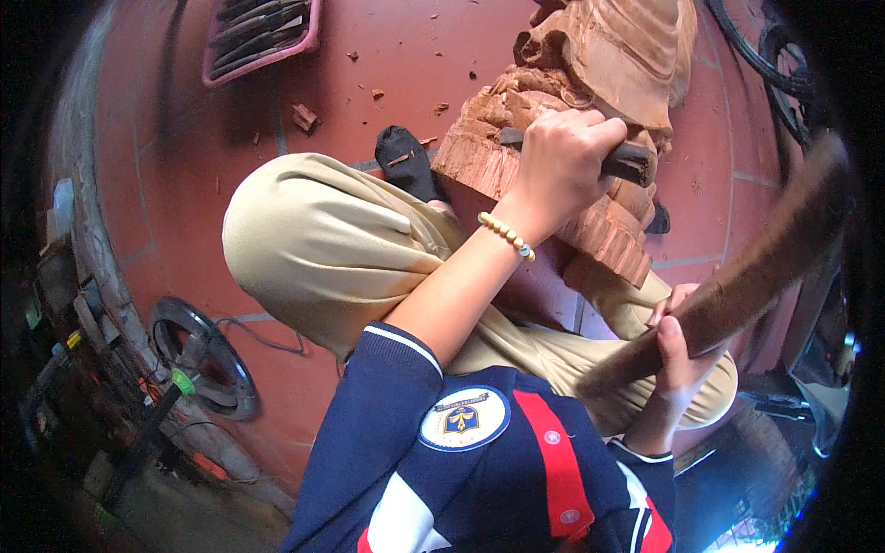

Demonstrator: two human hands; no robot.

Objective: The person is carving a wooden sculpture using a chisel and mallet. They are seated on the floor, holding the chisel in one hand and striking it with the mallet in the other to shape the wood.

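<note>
My left hand (pixel 560 168), with a beaded bracelet at the wrist, is closed round a dark chisel (pixel 629 164). The chisel's end sticks out on both sides of the fist, just over a reddish-brown wood carving (pixel 613 60). Whether its edge touches the wood is hard to tell. That carving has draped, folded shapes at the far end and a rough-cut base close to my legs. To the right, my right hand (pixel 684 355) grips a long, thick wooden mallet (pixel 747 263), which is raised at a slant and slightly blurred.
A pink tray (pixel 312 37) of dark tools stands at the far left on the red tiled floor (pixel 364 51). Wood chips (pixel 304 117) lie scattered nearby. A black wheel-like ring (pixel 205 358) is at the left, and black hoses (pixel 784 78) lie at the far right. My bent legs surround the carving's base.
</note>
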